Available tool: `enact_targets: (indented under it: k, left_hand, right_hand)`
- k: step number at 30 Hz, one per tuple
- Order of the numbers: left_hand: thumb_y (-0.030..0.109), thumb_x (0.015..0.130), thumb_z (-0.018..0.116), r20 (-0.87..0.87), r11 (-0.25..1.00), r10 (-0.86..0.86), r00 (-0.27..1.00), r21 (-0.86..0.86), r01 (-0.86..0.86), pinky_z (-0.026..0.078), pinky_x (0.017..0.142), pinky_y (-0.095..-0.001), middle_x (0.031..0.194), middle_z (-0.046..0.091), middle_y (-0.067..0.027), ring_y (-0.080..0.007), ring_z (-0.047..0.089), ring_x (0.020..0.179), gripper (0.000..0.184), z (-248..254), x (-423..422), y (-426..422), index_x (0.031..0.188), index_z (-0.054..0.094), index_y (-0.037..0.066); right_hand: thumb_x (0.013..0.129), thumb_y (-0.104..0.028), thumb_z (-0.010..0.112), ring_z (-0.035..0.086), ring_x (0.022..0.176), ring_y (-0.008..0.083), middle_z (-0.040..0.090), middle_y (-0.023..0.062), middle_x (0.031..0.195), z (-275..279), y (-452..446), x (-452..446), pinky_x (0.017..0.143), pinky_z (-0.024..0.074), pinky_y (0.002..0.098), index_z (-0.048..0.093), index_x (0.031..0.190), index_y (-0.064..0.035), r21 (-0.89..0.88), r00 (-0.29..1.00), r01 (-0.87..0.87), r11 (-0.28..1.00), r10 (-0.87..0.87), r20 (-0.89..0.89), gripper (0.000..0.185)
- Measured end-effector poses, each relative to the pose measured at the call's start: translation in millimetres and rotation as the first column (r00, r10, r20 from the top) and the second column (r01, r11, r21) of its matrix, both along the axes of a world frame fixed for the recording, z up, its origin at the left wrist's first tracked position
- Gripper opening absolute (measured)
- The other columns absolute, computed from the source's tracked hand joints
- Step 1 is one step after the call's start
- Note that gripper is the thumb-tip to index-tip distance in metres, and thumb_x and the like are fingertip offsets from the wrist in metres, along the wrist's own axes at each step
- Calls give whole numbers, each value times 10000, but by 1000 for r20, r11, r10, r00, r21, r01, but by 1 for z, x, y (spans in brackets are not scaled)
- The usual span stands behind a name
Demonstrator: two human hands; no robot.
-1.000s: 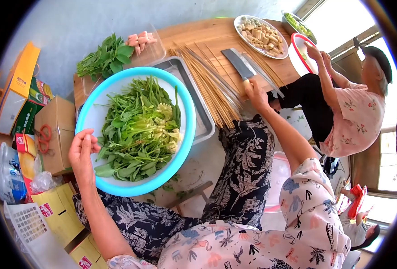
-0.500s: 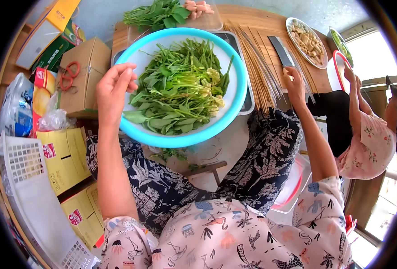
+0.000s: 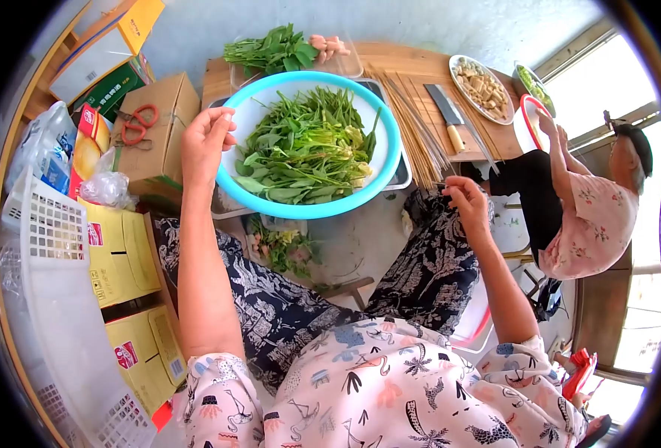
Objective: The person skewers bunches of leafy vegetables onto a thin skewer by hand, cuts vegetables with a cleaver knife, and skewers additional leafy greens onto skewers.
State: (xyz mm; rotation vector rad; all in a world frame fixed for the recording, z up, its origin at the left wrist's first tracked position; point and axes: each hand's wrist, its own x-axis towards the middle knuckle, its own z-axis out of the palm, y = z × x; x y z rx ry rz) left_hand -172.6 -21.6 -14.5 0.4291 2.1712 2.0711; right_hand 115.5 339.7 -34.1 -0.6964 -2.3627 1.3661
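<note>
A light-blue-rimmed basin (image 3: 391, 157) holds a heap of leafy green stems (image 3: 308, 145). My left hand (image 3: 207, 145) is at the basin's left rim, fingers curled and thumb against them; whatever they may hold is hidden. Lower right of the basin, my right hand (image 3: 468, 205) is raised over my right knee, thumb and forefinger pinched near the lower ends of the thin wooden skewers (image 3: 412, 127). Anything in that pinch is too small to name. A knife (image 3: 444, 104) with a wooden handle lies just beyond it, untouched.
On the wooden table (image 3: 394, 56) are a plate of cut pieces (image 3: 483, 86), more greens (image 3: 270, 51) and pink sausage-like pieces (image 3: 329, 47). Boxes, red-handled scissors (image 3: 138, 125) and a white basket (image 3: 54, 224) stand at left. Another person (image 3: 588, 216) sits at right.
My right hand has left the knife handle and come down toward my knee. My left hand's fingers have drawn closer together. The view has shifted; the other person's head now shows.
</note>
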Motion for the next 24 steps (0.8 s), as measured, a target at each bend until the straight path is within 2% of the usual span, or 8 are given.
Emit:
enact_targets:
  k: [1, 4, 5, 10, 16, 19, 20, 24]
  left_hand:
    - [203, 902, 579, -7, 1000, 13, 1000, -9, -13, 436, 595, -205, 800, 616, -5, -66, 550, 635, 189, -1, -1, -3, 991, 647, 50]
    - [198, 903, 575, -10, 999, 35, 999, -10, -35, 441, 595, -212, 801, 617, -13, -71, 553, 636, 191, 1, 1, -7, 994, 644, 45]
    - [198, 903, 575, -15, 999, 40, 999, -10, -40, 441, 595, -212, 801, 617, -13, -71, 553, 636, 191, 2, 0, -9, 994, 644, 45]
    - [182, 916, 575, 18, 998, 66, 998, -8, -66, 445, 589, -200, 807, 613, -4, -66, 555, 639, 188, -1, -2, -11, 1034, 640, 51]
    - [168, 925, 560, 12, 996, 59, 998, -62, -58, 439, 594, -203, 804, 605, -1, -63, 546, 648, 187, 2, -2, -2, 1038, 632, 38]
    - [169, 920, 564, -10, 995, 85, 996, -53, -85, 437, 599, -206, 793, 602, -6, -67, 544, 649, 186, 7, -5, -3, 1026, 634, 33]
    - [171, 913, 569, -22, 996, 83, 996, -34, -84, 438, 603, -209, 784, 601, -11, -70, 544, 648, 185, 8, -5, -1, 1015, 636, 32]
    - [179, 918, 567, -21, 996, 36, 999, -76, -38, 448, 605, -211, 810, 613, -15, -70, 549, 661, 203, -5, -12, 4, 1041, 629, 31]
  right_hand:
    - [905, -112, 528, 612, 865, 95, 633, 21, 954, 10, 0, -2, 692, 471, 227, 594, 1071, -16, -48, 1000, -2, 999, 2, -1, 203]
    - [905, -133, 528, 617, 853, 98, 632, 25, 954, 23, 13, -19, 688, 474, 231, 596, 1066, -12, 1, 997, -64, 998, 64, 39, 213]
    - [885, -113, 537, 610, 776, 96, 639, 35, 874, 27, 11, -28, 653, 470, 221, 603, 1040, -3, -20, 998, -70, 997, 70, -11, 201]
    - [877, -145, 553, 621, 744, 101, 629, 37, 832, -4, 45, -89, 590, 465, 225, 608, 1009, 2, -81, 986, -167, 983, 167, 1, 205]
    - [855, -151, 566, 648, 693, 129, 637, 50, 785, -20, 63, -144, 557, 485, 248, 622, 982, 5, -264, 999, -40, 964, 44, 6, 208]
    - [799, -134, 602, 643, 568, 138, 636, 62, 697, -58, 105, -145, 517, 513, 279, 649, 869, -7, 103, 967, -12, 995, -14, 255, 152]
    - [780, -137, 612, 647, 562, 140, 631, 57, 669, -71, 121, -142, 522, 516, 275, 657, 842, -21, 155, 968, -29, 988, -11, 252, 139]
    - [780, -156, 555, 654, 549, 169, 647, 79, 633, -92, 166, -132, 552, 531, 311, 676, 793, -50, 233, 862, 24, 972, -139, 487, 161]
